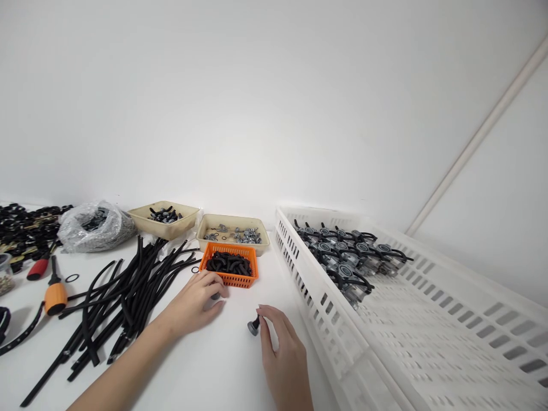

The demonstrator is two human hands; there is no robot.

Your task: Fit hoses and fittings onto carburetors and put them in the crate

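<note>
L hand (194, 302) curled, nearly closed on sm. dark part (215, 296), mostly hidden by fingers, just below orange basket (233, 280). R hand (285, 357) in narrow pinch on grey-capped knob (254, 326), held low over table (205, 371); contact w/ table can't be confirmed. Limits: white crate rim (308, 274) close on R, black hoses (128, 302) beside L forearm.

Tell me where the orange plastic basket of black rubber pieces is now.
In the head view, the orange plastic basket sits on the white table, beyond the person's left hand and in front of the beige tray of small metal parts.
</note>
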